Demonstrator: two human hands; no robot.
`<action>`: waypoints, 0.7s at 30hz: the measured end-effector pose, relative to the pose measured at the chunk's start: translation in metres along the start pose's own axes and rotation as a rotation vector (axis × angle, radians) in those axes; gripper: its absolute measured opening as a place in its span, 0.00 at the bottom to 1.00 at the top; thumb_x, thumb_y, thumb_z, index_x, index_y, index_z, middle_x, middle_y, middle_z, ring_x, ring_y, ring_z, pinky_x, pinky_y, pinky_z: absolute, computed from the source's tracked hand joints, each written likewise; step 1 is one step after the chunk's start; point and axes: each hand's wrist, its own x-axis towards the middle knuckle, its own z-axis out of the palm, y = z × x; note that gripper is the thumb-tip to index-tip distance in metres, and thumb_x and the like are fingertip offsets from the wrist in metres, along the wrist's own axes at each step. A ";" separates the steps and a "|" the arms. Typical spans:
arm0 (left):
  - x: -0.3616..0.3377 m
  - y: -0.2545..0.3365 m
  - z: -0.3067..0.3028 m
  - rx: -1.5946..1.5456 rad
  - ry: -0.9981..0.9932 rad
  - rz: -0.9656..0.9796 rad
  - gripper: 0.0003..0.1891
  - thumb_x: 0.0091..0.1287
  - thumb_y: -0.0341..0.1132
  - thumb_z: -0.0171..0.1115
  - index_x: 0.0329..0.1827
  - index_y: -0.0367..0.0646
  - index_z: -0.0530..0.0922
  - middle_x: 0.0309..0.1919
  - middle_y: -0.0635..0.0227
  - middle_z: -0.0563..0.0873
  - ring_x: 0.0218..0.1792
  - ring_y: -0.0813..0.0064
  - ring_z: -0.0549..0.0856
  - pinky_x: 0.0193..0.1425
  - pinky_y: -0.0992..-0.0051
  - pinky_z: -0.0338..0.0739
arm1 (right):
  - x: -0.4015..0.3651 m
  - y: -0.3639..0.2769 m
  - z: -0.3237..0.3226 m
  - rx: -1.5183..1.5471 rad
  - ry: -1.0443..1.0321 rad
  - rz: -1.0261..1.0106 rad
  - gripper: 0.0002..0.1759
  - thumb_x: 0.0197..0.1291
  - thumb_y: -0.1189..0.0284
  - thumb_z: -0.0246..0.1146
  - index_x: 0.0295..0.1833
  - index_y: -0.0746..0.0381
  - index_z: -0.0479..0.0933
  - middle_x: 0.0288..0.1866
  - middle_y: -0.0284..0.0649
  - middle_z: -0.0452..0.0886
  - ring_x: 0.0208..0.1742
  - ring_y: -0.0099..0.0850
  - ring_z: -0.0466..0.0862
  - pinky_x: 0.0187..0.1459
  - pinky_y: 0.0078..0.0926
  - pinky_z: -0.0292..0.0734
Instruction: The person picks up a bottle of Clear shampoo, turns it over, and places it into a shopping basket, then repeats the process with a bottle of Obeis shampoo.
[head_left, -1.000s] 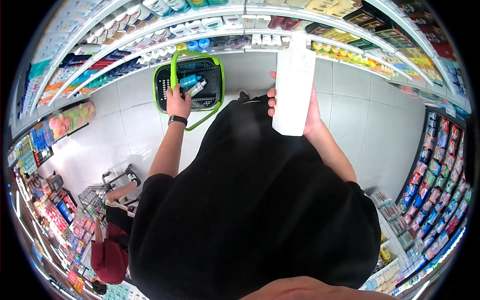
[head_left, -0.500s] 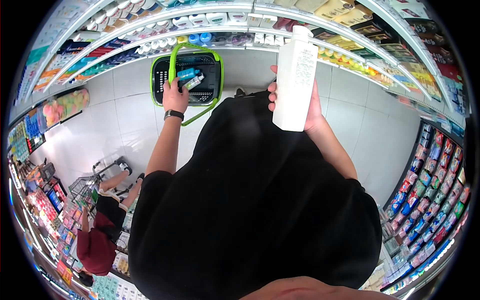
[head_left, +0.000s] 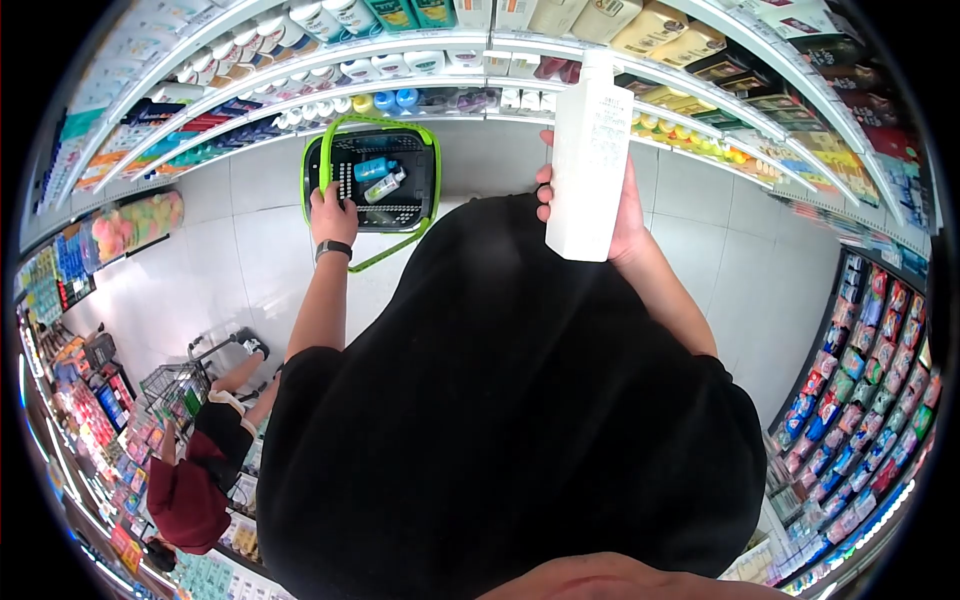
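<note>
My right hand [head_left: 622, 215] is wrapped round a tall white pump bottle [head_left: 588, 170] with lines of small print on the side facing me. Its pale top overlaps the shelf edge behind. On the left, my left hand [head_left: 333, 215] grips the raised green handle of a black shopping basket [head_left: 435, 180] with a green rim. Inside the basket lie a blue bottle [head_left: 375, 169] and a smaller clear-and-white bottle [head_left: 384, 186], side by side. The second green handle hangs down at the basket's near side.
Curved shelves [head_left: 440, 42] full of bottles and packs run across the front. A rack of colourful packets [head_left: 850, 370] stands at right. At lower left, a person in a dark red top [head_left: 190, 500] is beside a wire shopping cart [head_left: 175, 385]. Pale floor tiles [head_left: 260, 255] lie between.
My left hand and the basket have shifted slightly towards me and to the left. The pump bottle stays nearly in place. The person by the cart has moved slightly.
</note>
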 end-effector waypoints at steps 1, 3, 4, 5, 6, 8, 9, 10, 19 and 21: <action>0.000 0.002 0.000 0.009 -0.001 -0.006 0.20 0.64 0.34 0.64 0.60 0.49 0.79 0.59 0.47 0.78 0.52 0.44 0.83 0.56 0.53 0.81 | -0.001 -0.004 -0.001 -0.016 -0.001 -0.002 0.52 0.69 0.28 0.37 0.80 0.60 0.59 0.56 0.51 0.82 0.50 0.41 0.87 0.53 0.44 0.85; 0.001 0.006 0.000 0.029 -0.016 -0.027 0.20 0.64 0.35 0.64 0.61 0.49 0.79 0.60 0.48 0.77 0.53 0.45 0.83 0.57 0.53 0.81 | -0.002 -0.014 -0.002 -0.037 -0.006 -0.003 0.53 0.68 0.28 0.38 0.80 0.60 0.59 0.56 0.51 0.82 0.50 0.41 0.87 0.53 0.44 0.85; 0.001 0.010 0.001 0.026 -0.009 -0.029 0.20 0.64 0.35 0.64 0.61 0.49 0.79 0.60 0.48 0.77 0.53 0.45 0.83 0.57 0.53 0.81 | -0.002 -0.020 -0.003 -0.041 -0.017 0.001 0.53 0.68 0.27 0.38 0.80 0.60 0.59 0.56 0.52 0.82 0.51 0.41 0.87 0.53 0.44 0.85; 0.000 0.014 0.001 0.070 0.033 -0.006 0.20 0.65 0.35 0.64 0.60 0.50 0.79 0.57 0.51 0.79 0.51 0.47 0.84 0.55 0.54 0.81 | -0.001 -0.026 -0.004 -0.045 -0.027 0.005 0.54 0.67 0.27 0.38 0.80 0.60 0.59 0.56 0.52 0.82 0.51 0.41 0.87 0.53 0.44 0.85; 0.000 0.018 0.002 0.114 0.075 0.016 0.19 0.65 0.35 0.64 0.60 0.50 0.78 0.54 0.54 0.80 0.49 0.49 0.85 0.53 0.55 0.82 | -0.001 -0.032 -0.004 -0.051 -0.032 0.007 0.54 0.67 0.27 0.38 0.80 0.60 0.59 0.56 0.52 0.82 0.51 0.41 0.87 0.53 0.44 0.85; 0.000 0.025 0.004 0.098 0.080 0.004 0.19 0.65 0.35 0.63 0.60 0.50 0.78 0.55 0.52 0.80 0.51 0.46 0.84 0.54 0.53 0.81 | -0.001 -0.045 -0.005 -0.082 -0.031 0.009 0.54 0.67 0.26 0.39 0.80 0.60 0.59 0.56 0.52 0.82 0.50 0.41 0.87 0.53 0.44 0.85; 0.000 0.028 0.006 0.106 0.093 0.014 0.19 0.66 0.35 0.63 0.60 0.50 0.78 0.56 0.52 0.79 0.51 0.46 0.84 0.54 0.53 0.81 | 0.000 -0.051 -0.005 -0.090 -0.036 0.015 0.54 0.67 0.26 0.39 0.80 0.60 0.59 0.56 0.52 0.82 0.50 0.41 0.87 0.53 0.44 0.85; -0.001 0.034 0.005 0.114 0.107 0.023 0.19 0.66 0.36 0.63 0.60 0.50 0.78 0.57 0.51 0.79 0.50 0.46 0.84 0.54 0.53 0.81 | 0.001 -0.057 -0.005 -0.100 -0.038 0.028 0.54 0.67 0.26 0.39 0.80 0.60 0.59 0.56 0.52 0.82 0.50 0.40 0.87 0.53 0.43 0.85; -0.012 0.086 0.005 0.102 0.081 0.015 0.19 0.65 0.37 0.66 0.59 0.50 0.79 0.59 0.52 0.79 0.51 0.46 0.84 0.53 0.54 0.81 | 0.009 -0.092 -0.008 -0.161 -0.064 0.115 0.53 0.68 0.27 0.39 0.80 0.60 0.60 0.54 0.51 0.82 0.50 0.39 0.87 0.53 0.43 0.85; -0.016 0.089 0.009 0.095 0.090 0.008 0.19 0.65 0.37 0.66 0.59 0.50 0.79 0.59 0.52 0.79 0.51 0.47 0.84 0.53 0.54 0.82 | 0.009 -0.093 -0.008 -0.168 -0.069 0.131 0.53 0.68 0.27 0.39 0.80 0.60 0.60 0.54 0.51 0.82 0.50 0.39 0.87 0.53 0.43 0.85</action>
